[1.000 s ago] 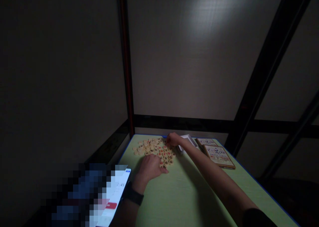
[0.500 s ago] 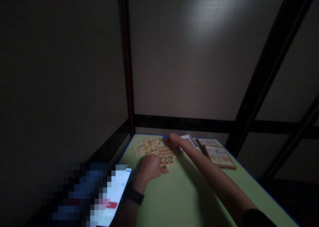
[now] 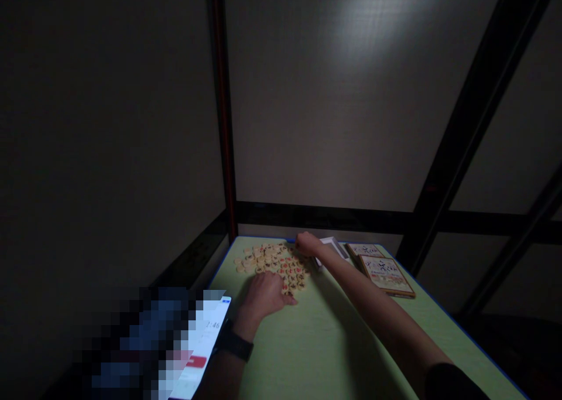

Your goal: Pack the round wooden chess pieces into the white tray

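Observation:
A spread of several small pale game pieces [image 3: 267, 260] with red and black marks lies at the far left of a green table [image 3: 333, 341]. My left hand [image 3: 263, 294] rests palm down at the near edge of the pieces, fingers stretched toward them; a dark watch is on its wrist. My right hand [image 3: 307, 243] reaches to the far right edge of the spread, fingers curled down onto the pieces; what they hold, if anything, is too small to make out.
A white open box [image 3: 331, 246] sits just right of my right hand. Two brown-framed lids or boards [image 3: 381, 268] lie further right. A lit phone screen [image 3: 202, 344] stands at the table's near left corner. Dark wall panels surround the table.
My right hand has shifted slightly away from me along the far edge of the pieces. My left hand has stayed in place.

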The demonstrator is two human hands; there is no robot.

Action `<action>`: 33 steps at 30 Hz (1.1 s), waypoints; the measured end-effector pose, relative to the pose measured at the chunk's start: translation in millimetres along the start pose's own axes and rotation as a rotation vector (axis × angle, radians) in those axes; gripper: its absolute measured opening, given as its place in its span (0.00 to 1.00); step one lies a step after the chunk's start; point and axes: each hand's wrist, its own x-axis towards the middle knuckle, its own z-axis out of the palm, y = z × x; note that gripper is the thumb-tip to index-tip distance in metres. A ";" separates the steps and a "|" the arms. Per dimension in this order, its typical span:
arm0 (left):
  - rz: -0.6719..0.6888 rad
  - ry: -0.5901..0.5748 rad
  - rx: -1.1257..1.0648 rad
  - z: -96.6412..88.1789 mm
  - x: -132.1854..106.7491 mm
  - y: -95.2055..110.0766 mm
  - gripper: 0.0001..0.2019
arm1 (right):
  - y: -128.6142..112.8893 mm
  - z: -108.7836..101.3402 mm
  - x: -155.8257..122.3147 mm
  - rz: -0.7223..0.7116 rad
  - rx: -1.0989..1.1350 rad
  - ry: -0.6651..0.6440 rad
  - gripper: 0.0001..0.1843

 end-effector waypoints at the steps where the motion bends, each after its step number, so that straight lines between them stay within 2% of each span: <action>1: -0.001 -0.003 0.000 0.0 -0.1 0.0 0.23 | -0.3 -0.2 -0.5 0.002 -0.005 0.004 0.13; 5: 0.005 0.002 0.001 0.3 -0.5 -0.5 0.23 | -2.4 -1.3 -2.9 0.005 -0.028 -0.018 0.14; 10: 0.009 -0.003 0.002 1.5 0.6 -0.9 0.23 | -3.1 -4.9 -3.3 -0.060 -0.038 -0.086 0.12; 20: 0.000 -0.014 -0.044 -1.0 -1.6 1.7 0.20 | 5.3 -3.7 -0.7 -0.125 -0.012 -0.084 0.16; 26: 0.008 -0.028 -0.042 -7.0 -7.2 6.4 0.21 | 7.9 1.9 6.5 -0.136 0.046 -0.008 0.19; 33: 0.020 -0.004 -0.092 0.9 -8.1 14.9 0.23 | -6.2 4.1 12.2 -0.243 0.185 0.115 0.17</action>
